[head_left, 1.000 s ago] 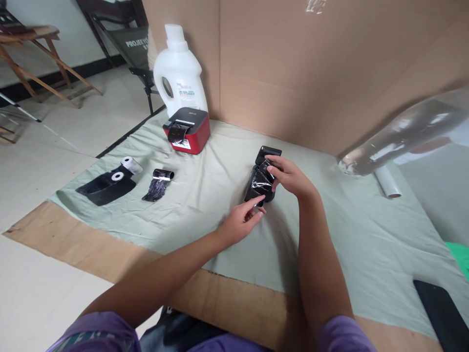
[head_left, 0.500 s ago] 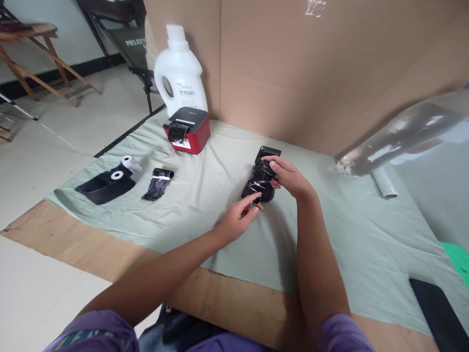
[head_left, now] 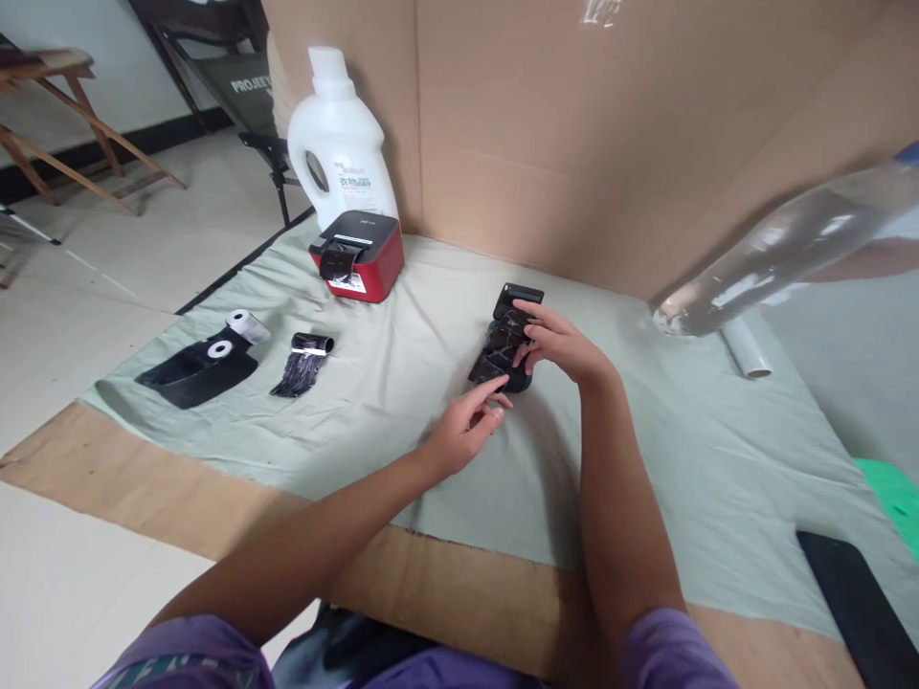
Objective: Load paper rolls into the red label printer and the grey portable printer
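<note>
1. Since the previous frame, the person's right hand (head_left: pixel 564 346) has loosened — thumb and index now stand apart over the strip.
2. Left hand (head_left: pixel 463 429): index tip at the strip's near end, thumb apart; whether it pinches cannot be told.
3. Glossy, creased black strip (head_left: pixel 495 358) lies over a black device (head_left: pixel 522 381), its flap (head_left: pixel 518 298) raised behind.
4. Pale cloth (head_left: pixel 402 383) spreads wide either side — cardboard (head_left: pixel 546 144) bounds it beyond.
</note>
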Demonstrator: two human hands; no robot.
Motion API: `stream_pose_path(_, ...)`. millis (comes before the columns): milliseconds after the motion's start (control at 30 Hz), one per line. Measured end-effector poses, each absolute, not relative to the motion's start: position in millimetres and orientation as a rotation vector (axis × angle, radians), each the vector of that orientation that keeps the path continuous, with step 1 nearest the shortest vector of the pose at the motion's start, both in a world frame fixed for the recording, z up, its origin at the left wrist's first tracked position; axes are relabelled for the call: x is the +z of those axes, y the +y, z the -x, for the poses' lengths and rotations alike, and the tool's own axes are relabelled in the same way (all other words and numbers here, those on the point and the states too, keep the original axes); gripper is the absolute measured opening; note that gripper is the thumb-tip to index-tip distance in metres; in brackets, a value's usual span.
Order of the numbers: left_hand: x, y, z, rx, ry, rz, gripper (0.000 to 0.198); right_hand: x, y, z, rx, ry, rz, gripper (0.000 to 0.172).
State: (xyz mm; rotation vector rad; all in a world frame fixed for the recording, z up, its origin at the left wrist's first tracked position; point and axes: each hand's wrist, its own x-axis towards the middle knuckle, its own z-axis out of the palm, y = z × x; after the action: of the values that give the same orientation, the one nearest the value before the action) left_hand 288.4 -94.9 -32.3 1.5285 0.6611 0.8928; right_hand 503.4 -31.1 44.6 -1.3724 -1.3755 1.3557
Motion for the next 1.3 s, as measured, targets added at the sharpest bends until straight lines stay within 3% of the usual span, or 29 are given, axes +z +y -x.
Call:
stream_pose_path(100, -32.4, -94.0, -288.2, 0.939, 0.711, -1.571, 0.048, 37.9, -26.7, -504.1, 1.143, -1.479, 1.429, 0.063)
stream_pose_path(267, -29.2, -92.2, -287.3, 1.053, 0.746, -1.623, 0.045, 32.7, -22.8, -507.9, 0.822, -1.709, 1.389, 0.04)
stream_pose_path(400, -28.6, -90.9, -288.6, 0.996, 0.734, -1.629, 0.043, 29.3, -21.1, -508.7, 0.591, -1.818, 1.488, 0.037)
stream_pose_path(600, -29.5, -90.3, -292.2, 0.849, 0.755, -1.665, 0.05, 6.6, -10.2, -508.8, 0.471, -1.8, 1.539, 0.036)
stream_pose_path(1000, -37.1, -91.8, -292.7, 0.921, 0.965, -1.842, 0.049, 7.8, -13.2, -493.8, 0.23, -1.965, 1.893, 0.041)
stream_pose_path(1300, -39.9, -92.0, -292.4, 0.912, 0.929, -1.959, 0.039, 9.1, -11.5, -483.4, 0.292, -1.609, 2.096, 0.016)
